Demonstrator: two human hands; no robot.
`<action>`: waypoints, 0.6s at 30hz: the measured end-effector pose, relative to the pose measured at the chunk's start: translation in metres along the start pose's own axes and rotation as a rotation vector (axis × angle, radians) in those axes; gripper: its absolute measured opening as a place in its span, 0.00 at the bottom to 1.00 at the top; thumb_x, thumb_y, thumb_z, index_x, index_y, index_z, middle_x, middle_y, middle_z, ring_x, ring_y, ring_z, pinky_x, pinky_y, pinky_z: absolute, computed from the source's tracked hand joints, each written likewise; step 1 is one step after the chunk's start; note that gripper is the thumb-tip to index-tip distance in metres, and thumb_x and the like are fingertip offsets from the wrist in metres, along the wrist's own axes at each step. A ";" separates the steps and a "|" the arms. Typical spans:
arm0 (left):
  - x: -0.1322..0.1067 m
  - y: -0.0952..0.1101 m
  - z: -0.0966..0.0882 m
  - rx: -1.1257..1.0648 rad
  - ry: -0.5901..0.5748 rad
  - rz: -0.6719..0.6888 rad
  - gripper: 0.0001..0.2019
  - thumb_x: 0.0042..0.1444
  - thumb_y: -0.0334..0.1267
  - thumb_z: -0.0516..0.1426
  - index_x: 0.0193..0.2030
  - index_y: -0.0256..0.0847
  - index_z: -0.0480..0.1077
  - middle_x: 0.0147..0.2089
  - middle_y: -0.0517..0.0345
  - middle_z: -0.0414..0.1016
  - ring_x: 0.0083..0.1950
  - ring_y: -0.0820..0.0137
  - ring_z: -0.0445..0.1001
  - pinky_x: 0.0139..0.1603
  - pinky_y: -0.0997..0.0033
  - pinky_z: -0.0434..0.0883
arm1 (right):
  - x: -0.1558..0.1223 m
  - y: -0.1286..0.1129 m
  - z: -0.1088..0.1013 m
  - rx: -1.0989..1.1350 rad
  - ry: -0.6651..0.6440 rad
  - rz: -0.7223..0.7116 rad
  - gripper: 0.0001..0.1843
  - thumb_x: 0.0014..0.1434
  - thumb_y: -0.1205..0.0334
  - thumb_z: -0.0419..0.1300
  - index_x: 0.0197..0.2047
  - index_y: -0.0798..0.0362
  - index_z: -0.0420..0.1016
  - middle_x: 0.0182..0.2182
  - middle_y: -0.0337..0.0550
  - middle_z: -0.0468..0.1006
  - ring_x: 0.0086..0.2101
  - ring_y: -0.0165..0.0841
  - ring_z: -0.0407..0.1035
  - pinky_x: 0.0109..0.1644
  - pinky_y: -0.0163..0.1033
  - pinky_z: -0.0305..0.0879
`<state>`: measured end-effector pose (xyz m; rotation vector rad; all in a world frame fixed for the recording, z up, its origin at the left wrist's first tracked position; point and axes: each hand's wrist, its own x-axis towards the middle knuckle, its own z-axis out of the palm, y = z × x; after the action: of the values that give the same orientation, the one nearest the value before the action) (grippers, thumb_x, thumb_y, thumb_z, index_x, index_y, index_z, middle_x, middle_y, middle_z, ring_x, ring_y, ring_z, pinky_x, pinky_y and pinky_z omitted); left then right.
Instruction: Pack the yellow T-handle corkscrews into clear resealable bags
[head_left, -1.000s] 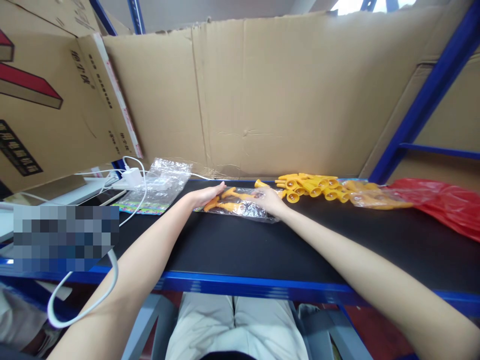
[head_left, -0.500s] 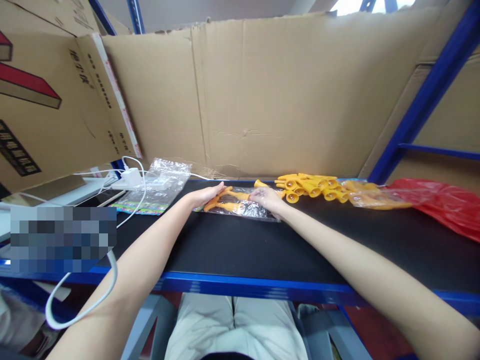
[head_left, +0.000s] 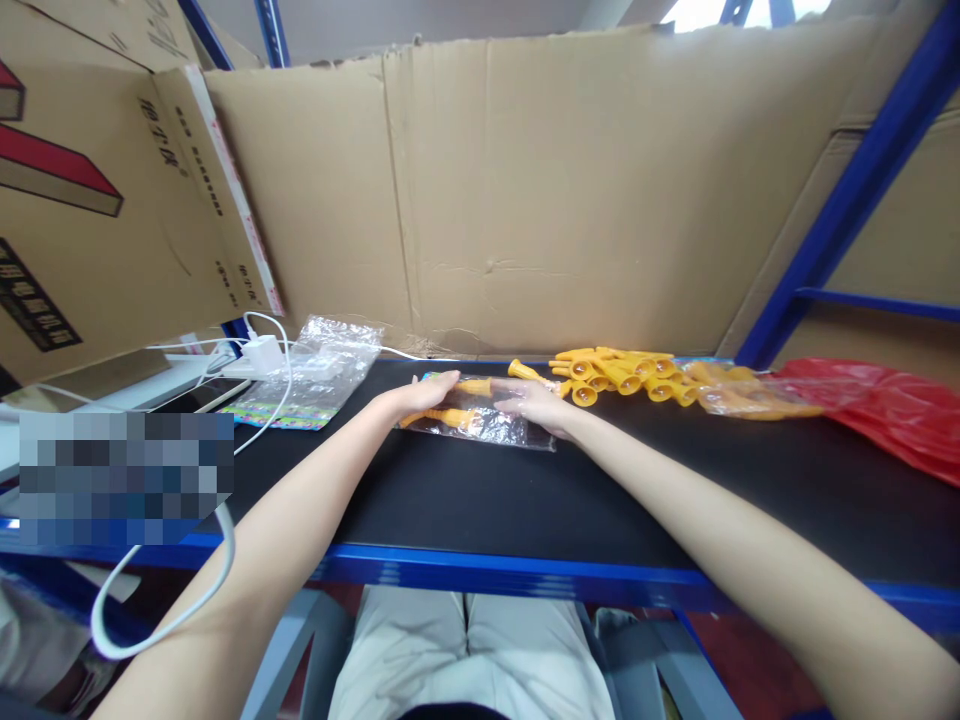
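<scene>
A clear plastic bag [head_left: 510, 432] lies on the black tabletop between my hands. Two yellow-orange plastic pieces with flared, horn-like ends show in it; one is the front piece [head_left: 459, 418], the other the rear piece [head_left: 474, 387]. My left hand [head_left: 420, 397] grips the bag's left end, around the left ends of the pieces, its lower fingers hidden. At the bag's right part, my right hand [head_left: 534, 402] is closed on the film, its fingertips partly behind shiny plastic. Just behind my right hand lies a loose yellow horn-shaped piece [head_left: 525, 371].
A pile of yellow horn-shaped pieces [head_left: 630, 375] lies to the right, beside a red plastic bag [head_left: 885, 400]. Clear bags with a colourful strip [head_left: 300, 400] lie left, near a white charger [head_left: 262, 354] and cables. A cardboard wall [head_left: 562, 200] closes the back.
The yellow pieces and my left hand have shifted slightly left. The rear piece's left end is now covered by my left hand. My right hand has turned flatter over the bag.
</scene>
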<state>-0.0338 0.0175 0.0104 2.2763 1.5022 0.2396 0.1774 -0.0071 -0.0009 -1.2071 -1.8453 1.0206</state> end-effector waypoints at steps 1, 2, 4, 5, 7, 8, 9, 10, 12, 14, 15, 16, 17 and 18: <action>0.001 0.001 0.001 0.048 -0.005 -0.012 0.31 0.59 0.53 0.25 0.66 0.46 0.42 0.67 0.58 0.43 0.68 0.64 0.38 0.64 0.47 0.33 | 0.000 -0.001 0.000 -0.048 -0.013 -0.013 0.22 0.51 0.70 0.57 0.51 0.54 0.70 0.50 0.47 0.71 0.41 0.33 0.70 0.41 0.36 0.69; 0.001 0.001 0.002 0.076 -0.015 -0.021 0.31 0.60 0.53 0.25 0.66 0.45 0.42 0.68 0.57 0.40 0.69 0.63 0.35 0.62 0.45 0.30 | 0.001 -0.001 -0.001 -0.107 -0.019 -0.023 0.22 0.51 0.69 0.57 0.52 0.54 0.70 0.49 0.47 0.72 0.41 0.33 0.70 0.42 0.36 0.68; 0.002 0.000 0.004 0.111 -0.029 -0.023 0.31 0.60 0.53 0.26 0.67 0.43 0.41 0.68 0.56 0.35 0.69 0.64 0.31 0.62 0.44 0.27 | 0.002 -0.003 -0.006 -0.290 0.017 -0.062 0.22 0.51 0.70 0.55 0.51 0.55 0.70 0.47 0.47 0.74 0.39 0.33 0.70 0.42 0.36 0.67; 0.003 -0.001 0.004 0.129 -0.028 -0.024 0.31 0.60 0.52 0.27 0.67 0.42 0.41 0.68 0.56 0.34 0.69 0.64 0.31 0.62 0.44 0.28 | 0.002 -0.004 -0.010 -0.413 0.064 -0.103 0.21 0.51 0.71 0.54 0.49 0.55 0.71 0.46 0.47 0.74 0.40 0.33 0.70 0.43 0.36 0.66; 0.004 -0.003 0.003 0.157 -0.025 -0.044 0.30 0.60 0.51 0.27 0.67 0.41 0.41 0.68 0.56 0.33 0.69 0.64 0.31 0.61 0.43 0.28 | 0.002 -0.006 -0.022 -0.681 0.192 -0.190 0.17 0.51 0.73 0.51 0.43 0.56 0.74 0.44 0.47 0.75 0.41 0.35 0.69 0.46 0.38 0.63; 0.004 -0.006 0.002 0.168 -0.020 -0.061 0.30 0.61 0.51 0.28 0.67 0.41 0.41 0.68 0.56 0.34 0.69 0.63 0.31 0.61 0.43 0.29 | 0.003 -0.007 -0.028 -0.799 0.259 -0.215 0.16 0.52 0.73 0.50 0.40 0.56 0.75 0.42 0.48 0.75 0.42 0.36 0.69 0.46 0.38 0.62; 0.005 -0.009 0.001 0.177 -0.010 -0.078 0.30 0.61 0.50 0.28 0.67 0.42 0.41 0.68 0.56 0.34 0.69 0.63 0.31 0.61 0.42 0.29 | 0.003 -0.007 -0.035 -0.893 0.317 -0.210 0.15 0.53 0.72 0.49 0.38 0.56 0.75 0.41 0.48 0.75 0.42 0.37 0.69 0.45 0.39 0.62; 0.006 -0.012 0.000 0.184 0.003 -0.095 0.29 0.61 0.50 0.28 0.66 0.42 0.41 0.68 0.56 0.34 0.69 0.63 0.31 0.61 0.42 0.30 | 0.003 -0.005 -0.040 -0.964 0.359 -0.187 0.15 0.53 0.71 0.48 0.37 0.56 0.75 0.40 0.49 0.76 0.41 0.38 0.69 0.44 0.39 0.62; 0.009 -0.020 -0.001 0.193 0.035 -0.123 0.29 0.61 0.49 0.29 0.66 0.43 0.42 0.69 0.57 0.35 0.69 0.63 0.32 0.61 0.40 0.31 | 0.005 0.001 -0.050 -1.048 0.388 -0.129 0.15 0.54 0.70 0.47 0.39 0.57 0.73 0.40 0.51 0.75 0.41 0.39 0.69 0.44 0.40 0.61; 0.011 -0.027 -0.002 0.202 0.058 -0.147 0.28 0.61 0.49 0.29 0.66 0.44 0.44 0.69 0.57 0.36 0.69 0.62 0.32 0.61 0.39 0.32 | 0.007 0.010 -0.054 -1.092 0.328 -0.088 0.16 0.55 0.68 0.48 0.44 0.58 0.71 0.42 0.53 0.75 0.43 0.39 0.68 0.45 0.40 0.59; 0.013 -0.030 -0.003 0.205 0.065 -0.156 0.28 0.61 0.49 0.29 0.66 0.44 0.44 0.69 0.57 0.36 0.69 0.62 0.32 0.61 0.39 0.32 | 0.008 0.016 -0.054 -1.109 0.272 -0.067 0.16 0.55 0.66 0.49 0.46 0.59 0.70 0.43 0.54 0.74 0.44 0.40 0.67 0.46 0.40 0.59; 0.013 -0.032 -0.003 0.208 0.069 -0.164 0.28 0.61 0.49 0.29 0.66 0.44 0.44 0.69 0.57 0.36 0.69 0.62 0.32 0.61 0.39 0.33 | 0.010 0.020 -0.054 -1.123 0.224 -0.045 0.17 0.55 0.65 0.50 0.47 0.59 0.69 0.44 0.55 0.74 0.44 0.40 0.67 0.46 0.41 0.58; 0.014 -0.034 -0.003 0.211 0.072 -0.171 0.28 0.61 0.49 0.29 0.66 0.44 0.44 0.69 0.57 0.36 0.69 0.62 0.32 0.61 0.39 0.34 | 0.010 0.024 -0.053 -1.133 0.191 -0.018 0.17 0.55 0.66 0.50 0.48 0.59 0.68 0.44 0.55 0.74 0.45 0.41 0.67 0.47 0.42 0.57; 0.015 -0.035 -0.004 0.214 0.075 -0.176 0.28 0.61 0.49 0.29 0.66 0.44 0.44 0.69 0.56 0.36 0.69 0.61 0.32 0.61 0.39 0.35 | 0.011 0.026 -0.052 -1.139 0.177 0.010 0.18 0.53 0.67 0.51 0.48 0.59 0.68 0.44 0.55 0.74 0.45 0.42 0.66 0.47 0.44 0.56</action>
<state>-0.0587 0.0436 -0.0023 2.2990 1.8334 0.1204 0.2288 0.0222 0.0007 -1.8168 -2.2995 -0.2686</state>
